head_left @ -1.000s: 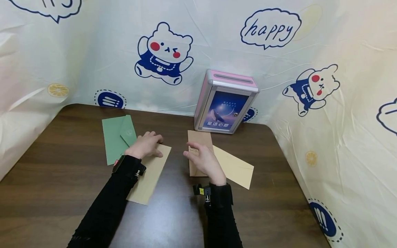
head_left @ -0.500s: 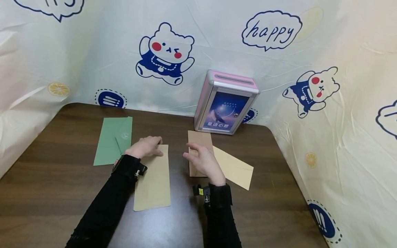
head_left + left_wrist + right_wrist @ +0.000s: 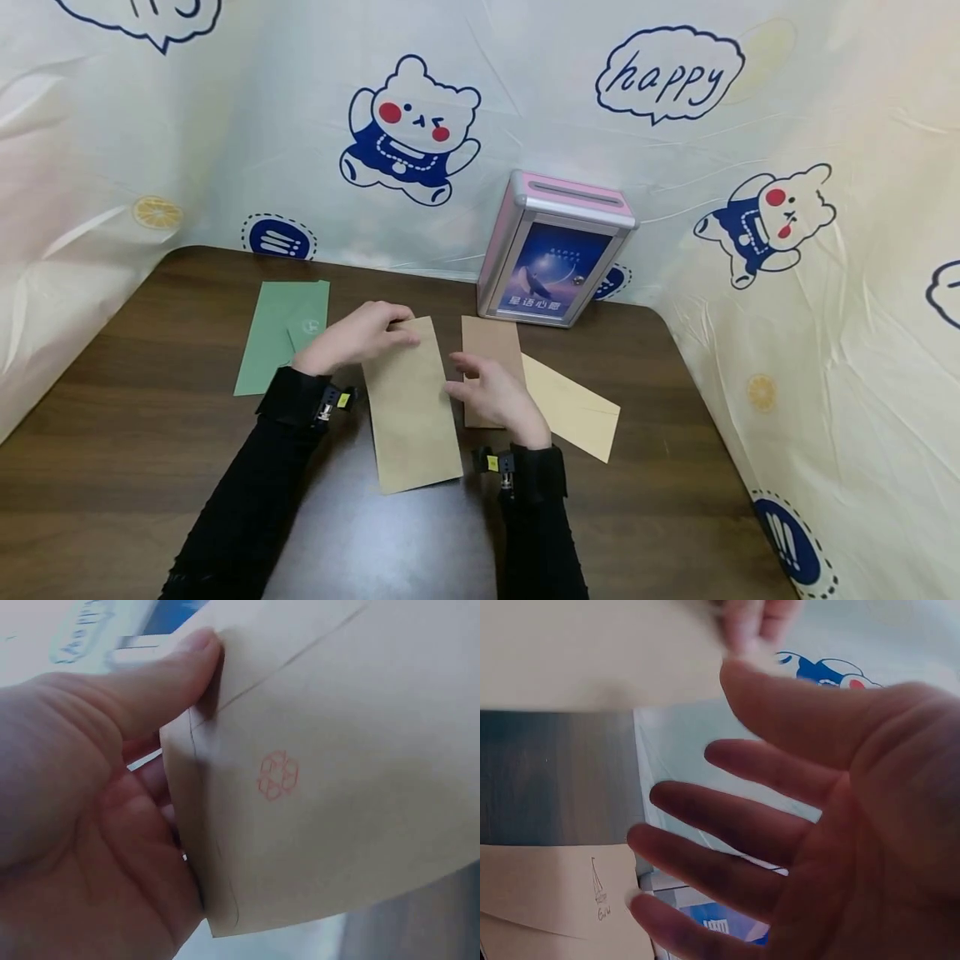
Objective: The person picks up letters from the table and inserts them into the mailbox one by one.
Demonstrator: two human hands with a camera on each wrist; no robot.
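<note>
My left hand [image 3: 356,333] pinches a tan envelope [image 3: 412,417] by its far end, thumb on one face and fingers behind it. The left wrist view shows that envelope's flap line and a small red printed emblem [image 3: 277,776]. My right hand [image 3: 498,396] holds nothing; its fingers are spread, the thumb tip close to the tan envelope's right edge. Under the right hand lies a brown envelope [image 3: 491,337] with a small dark drawing [image 3: 598,885]. A pale yellow envelope [image 3: 573,408] sticks out from it to the right. Left of my left hand rests a green envelope [image 3: 273,333], partly covered by that hand.
A pink and silver box [image 3: 510,217] with a slot on top and a blue picture front stands at the table's back, just behind the brown envelope. A printed curtain [image 3: 300,125] rises along the back and sides of the dark wooden table [image 3: 150,467].
My left hand has carried the tan envelope from the green one rightward, up to my right hand, and the envelope's tilt has changed. My right hand has stayed nearly in place, fingers spread.
</note>
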